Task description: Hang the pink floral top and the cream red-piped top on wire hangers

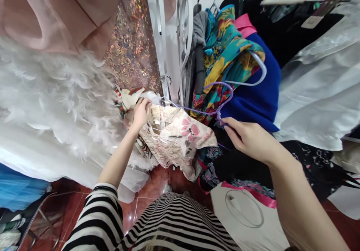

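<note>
The right hand [247, 140] pinches the purple hanger [218, 113] by its neck — maybe to leave the hook [231, 92] free. The left hand [142, 112] grips the pale flowered clothes [189, 131] — likely to steady them — and they hang between the 2 hands.

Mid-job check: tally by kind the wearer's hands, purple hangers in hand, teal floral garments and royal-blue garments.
Hands: 2 (left hand, right hand)
Purple hanger: 1
Teal floral garment: 1
Royal-blue garment: 1
Total: 5

part of the purple hanger [218, 112] hides behind the right hand [250, 140].
</note>
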The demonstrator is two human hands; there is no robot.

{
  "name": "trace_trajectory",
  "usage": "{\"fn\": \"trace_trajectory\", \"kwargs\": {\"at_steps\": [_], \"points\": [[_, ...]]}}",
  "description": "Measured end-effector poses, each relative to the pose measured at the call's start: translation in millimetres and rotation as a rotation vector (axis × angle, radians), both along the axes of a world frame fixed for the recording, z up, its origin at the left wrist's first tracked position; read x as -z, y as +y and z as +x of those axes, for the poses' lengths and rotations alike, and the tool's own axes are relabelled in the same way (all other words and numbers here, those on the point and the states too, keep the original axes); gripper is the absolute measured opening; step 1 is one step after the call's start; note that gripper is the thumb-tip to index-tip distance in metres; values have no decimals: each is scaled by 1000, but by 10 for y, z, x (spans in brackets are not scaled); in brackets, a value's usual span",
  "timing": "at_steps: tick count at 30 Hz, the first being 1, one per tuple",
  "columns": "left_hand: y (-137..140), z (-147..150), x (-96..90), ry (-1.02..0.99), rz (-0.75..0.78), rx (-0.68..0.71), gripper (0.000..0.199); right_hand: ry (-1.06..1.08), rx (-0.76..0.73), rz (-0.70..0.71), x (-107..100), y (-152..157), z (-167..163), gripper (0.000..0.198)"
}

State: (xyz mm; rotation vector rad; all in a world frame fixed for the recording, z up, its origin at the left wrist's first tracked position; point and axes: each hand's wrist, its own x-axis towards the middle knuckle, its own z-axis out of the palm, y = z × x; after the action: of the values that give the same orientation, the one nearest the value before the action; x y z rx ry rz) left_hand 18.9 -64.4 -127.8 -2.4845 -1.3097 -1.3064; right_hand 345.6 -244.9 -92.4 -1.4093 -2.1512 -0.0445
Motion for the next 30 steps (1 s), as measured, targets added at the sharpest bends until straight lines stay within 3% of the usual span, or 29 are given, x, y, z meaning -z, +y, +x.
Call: {"fn": "trace_trajectory", "kwargs": {"at_steps": [10, 17, 20, 23, 30], "points": [[1, 34, 19, -26, -56, -6, 19, 59, -231, -113, -295, -352, 1, 30], [-4, 101, 64, -167, -125, 13, 14, -79, -16, 60, -444, -235, -242, 36], [-58, 45, 77, -293, -157, 4, 6, -55, 118, 91, -379, 2, -272, 33], [-161, -49, 128, -396, -139, -26, 14, -10, 178, 66, -211, 263, -253, 29], [-405, -329, 163, -585, -222, -36, 16, 119, 51, -111, 128, 638, -414, 21]]}}
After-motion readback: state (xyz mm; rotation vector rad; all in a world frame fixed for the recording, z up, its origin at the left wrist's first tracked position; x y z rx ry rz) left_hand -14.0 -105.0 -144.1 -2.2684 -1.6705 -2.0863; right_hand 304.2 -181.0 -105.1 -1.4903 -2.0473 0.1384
